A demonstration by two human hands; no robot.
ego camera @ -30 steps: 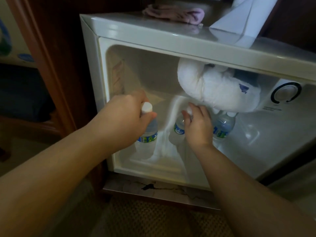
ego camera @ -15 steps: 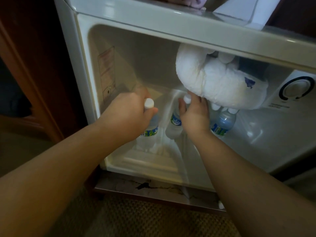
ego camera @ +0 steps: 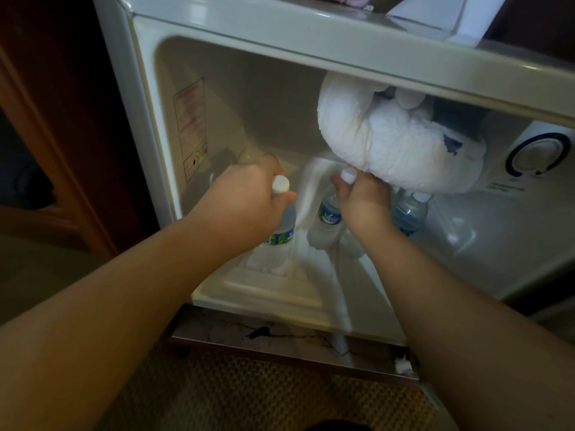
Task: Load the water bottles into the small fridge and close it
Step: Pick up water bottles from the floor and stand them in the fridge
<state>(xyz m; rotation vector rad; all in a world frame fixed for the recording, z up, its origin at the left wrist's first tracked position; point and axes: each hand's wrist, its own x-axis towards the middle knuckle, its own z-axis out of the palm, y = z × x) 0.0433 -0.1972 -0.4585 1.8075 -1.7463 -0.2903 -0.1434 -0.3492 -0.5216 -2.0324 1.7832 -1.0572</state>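
Observation:
The small white fridge stands open before me. My left hand grips the neck of a white-capped water bottle that stands on the fridge floor at the left. My right hand holds the neck of a second bottle with a blue label, just right of the first. A third bottle stands behind my right wrist, partly hidden. All three are upright inside.
A thick lump of white frost hangs from the fridge ceiling right above my right hand. A thermostat dial sits on the right inner wall. Dark wooden cabinet flanks the left. White paper lies on the fridge top.
Both hands and their bottles have gone slightly deeper into the fridge. My view has moved closer and lower.

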